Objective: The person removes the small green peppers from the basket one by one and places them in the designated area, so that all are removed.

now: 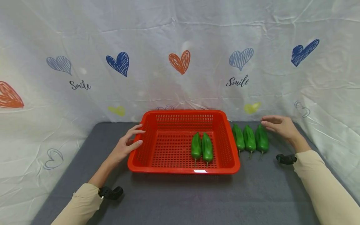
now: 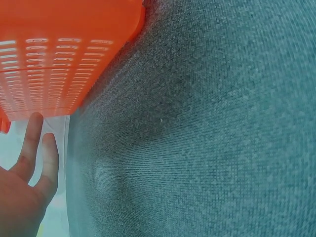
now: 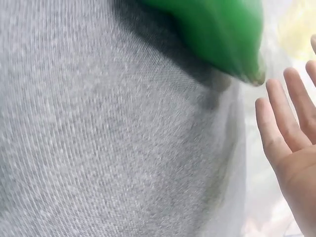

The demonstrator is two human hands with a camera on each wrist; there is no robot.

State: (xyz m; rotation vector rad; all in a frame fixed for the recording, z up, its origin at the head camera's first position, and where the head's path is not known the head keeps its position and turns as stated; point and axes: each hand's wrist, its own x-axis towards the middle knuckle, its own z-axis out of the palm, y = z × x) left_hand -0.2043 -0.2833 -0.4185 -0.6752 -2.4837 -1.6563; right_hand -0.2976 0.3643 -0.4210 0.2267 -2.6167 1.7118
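Note:
A red plastic basket (image 1: 180, 170) with slotted walls stands on the grey cloth, and two green peppers (image 1: 196, 147) lie side by side in its right half. My left hand (image 1: 123, 146) is at the basket's left rim, fingers spread and fairly straight; its fingertips (image 2: 34, 123) meet the outer wall in the left wrist view. Three more green peppers lie in a row right of the basket, stems toward me. Over the far tip of the rightmost pepper (image 1: 262, 139) hovers my right hand (image 1: 281, 125), its fingers extended. In the right wrist view that pepper (image 3: 222, 34) appears apart from the fingers.
A grey cloth (image 1: 180, 200) covers the table. Behind it and at the sides hangs a white sheet (image 1: 152, 40) printed with hearts and "Smile". The basket's back rim is close to the sheet. Black wrist devices (image 1: 111, 193) sit at both cuffs.

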